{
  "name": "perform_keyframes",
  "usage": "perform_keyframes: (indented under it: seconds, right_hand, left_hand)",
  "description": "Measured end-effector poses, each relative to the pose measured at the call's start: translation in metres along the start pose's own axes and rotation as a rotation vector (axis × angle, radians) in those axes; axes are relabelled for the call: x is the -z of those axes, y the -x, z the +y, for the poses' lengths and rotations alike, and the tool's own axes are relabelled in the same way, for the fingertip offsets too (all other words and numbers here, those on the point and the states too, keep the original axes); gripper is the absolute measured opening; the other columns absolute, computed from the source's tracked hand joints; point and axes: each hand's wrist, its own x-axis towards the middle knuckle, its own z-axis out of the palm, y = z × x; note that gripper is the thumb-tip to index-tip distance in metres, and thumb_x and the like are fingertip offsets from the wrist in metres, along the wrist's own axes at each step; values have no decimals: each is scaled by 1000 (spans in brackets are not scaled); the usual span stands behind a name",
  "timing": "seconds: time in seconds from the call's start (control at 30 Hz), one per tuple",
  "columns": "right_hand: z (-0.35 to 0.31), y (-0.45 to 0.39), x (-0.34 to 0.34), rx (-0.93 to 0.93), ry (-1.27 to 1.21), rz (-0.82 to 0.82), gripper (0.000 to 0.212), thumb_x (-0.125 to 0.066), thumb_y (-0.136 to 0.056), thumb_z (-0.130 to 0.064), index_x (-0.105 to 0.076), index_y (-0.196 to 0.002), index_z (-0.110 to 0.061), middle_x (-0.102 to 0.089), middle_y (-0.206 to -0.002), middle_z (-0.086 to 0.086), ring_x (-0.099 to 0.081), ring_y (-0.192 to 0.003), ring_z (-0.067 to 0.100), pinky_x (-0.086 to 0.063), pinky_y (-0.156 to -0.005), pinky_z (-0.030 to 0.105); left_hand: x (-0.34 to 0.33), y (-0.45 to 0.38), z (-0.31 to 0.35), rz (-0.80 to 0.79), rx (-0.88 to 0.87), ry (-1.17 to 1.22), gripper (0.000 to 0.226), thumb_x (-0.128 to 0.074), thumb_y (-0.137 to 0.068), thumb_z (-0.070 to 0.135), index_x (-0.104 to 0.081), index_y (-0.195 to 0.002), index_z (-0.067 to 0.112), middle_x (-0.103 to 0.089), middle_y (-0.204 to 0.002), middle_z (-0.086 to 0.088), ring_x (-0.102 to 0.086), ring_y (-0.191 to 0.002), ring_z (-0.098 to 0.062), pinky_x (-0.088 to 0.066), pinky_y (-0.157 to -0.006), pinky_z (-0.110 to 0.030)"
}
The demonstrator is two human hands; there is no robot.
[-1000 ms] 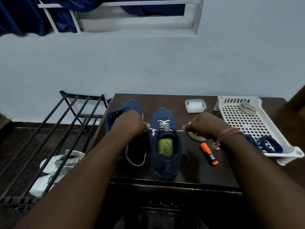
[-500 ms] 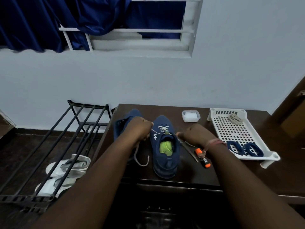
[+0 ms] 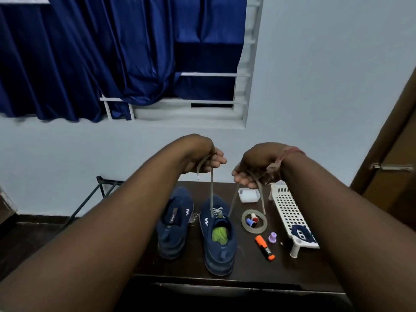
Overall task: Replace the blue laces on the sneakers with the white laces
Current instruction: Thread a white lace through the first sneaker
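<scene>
Head view: left hand [image 3: 203, 162] and right hand [image 3: 253, 168] raised, each apparently gripping white lace [image 3: 211, 192] end above right sneaker [image 3: 218, 235].

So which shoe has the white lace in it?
The right sneaker, the one with the green insole. A white lace runs up from its eyelets to the left hand and right hand. The left sneaker shows no lace.

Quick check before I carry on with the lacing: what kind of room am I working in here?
Most likely a room in a home, not a workshop: a barred window hung with a blue curtain, a wooden door on the right, and a dark wooden table holding sneakers and household odds and ends.
</scene>
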Motion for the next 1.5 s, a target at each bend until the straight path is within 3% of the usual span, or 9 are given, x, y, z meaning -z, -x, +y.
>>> perform_keyframes:
  seconds: [0.13,0.27,0.4,0.47,0.6,0.83,1.23,1.4,1.5]
  right_hand:
    - [-8,26,25,96,-425,-135,33,-33,-100,-5,-59,-118,2,-72,-110,18,-71,-99,26,-55,-90,39]
    - [1,33,36,241,-673,-172,38,-30,-94,7,-54,-123,6,-67,-118,25,-67,-111,30,-53,-97,43]
    - [7,21,31,363,-560,-18,20,-47,-101,-11,-63,-111,-3,-73,-102,13,-70,-82,16,-58,-74,29]
    - [5,13,28,450,-433,171,21,-56,-98,-21,-70,-104,-6,-66,-90,7,-55,-63,14,-48,-60,26]
    - [-7,4,16,584,-387,463,21,-62,-95,-24,-76,-91,-9,-66,-95,11,-50,-67,20,-49,-61,29]
    - [-17,-3,0,766,-469,634,14,-67,-90,-13,-75,-82,-4,-65,-68,10,-57,-55,14,-56,-58,26]
    - [-27,-10,-1,756,-538,696,18,-66,-91,-21,-76,-81,-9,-69,-73,7,-58,-55,15,-55,-58,29]
    - [-16,-11,-7,757,-520,649,17,-64,-92,-19,-73,-86,-6,-68,-73,11,-58,-53,17,-53,-52,28]
    - [3,-27,-19,704,-470,599,17,-65,-92,-16,-71,-85,-1,-65,-68,12,-55,-51,17,-53,-50,29]
  left_hand:
    - [15,17,23,-128,31,108,46,-26,-92,-2,-63,-119,0,-74,-111,-17,-72,-99,-25,-56,-88,-36]
    - [20,23,32,-142,-41,162,47,-26,-94,-8,-62,-123,0,-73,-114,-17,-71,-109,-25,-57,-92,-35]
    - [13,19,31,-11,-137,35,24,-47,-103,5,-65,-118,1,-77,-101,-12,-75,-91,-19,-59,-80,-29]
    - [9,17,31,135,-222,-129,26,-49,-106,21,-71,-110,8,-78,-94,-5,-67,-78,-15,-52,-72,-27]
    - [-3,5,30,323,-368,-275,25,-58,-102,32,-78,-103,17,-67,-109,5,-58,-101,-17,-43,-85,-33]
    - [-12,-6,29,491,-498,-90,11,-84,-79,27,-77,-82,20,-76,-85,7,-71,-85,-15,-58,-82,-38]
    - [-21,-12,34,515,-539,-135,14,-77,-85,32,-73,-75,24,-75,-80,8,-71,-83,-14,-57,-84,-39]
    - [-22,-10,15,537,-558,-139,15,-69,-92,31,-76,-81,22,-72,-77,8,-67,-77,-12,-52,-71,-29]
    - [-26,-14,-16,493,-499,-87,16,-62,-97,25,-76,-91,22,-72,-83,7,-68,-82,-14,-52,-73,-31]
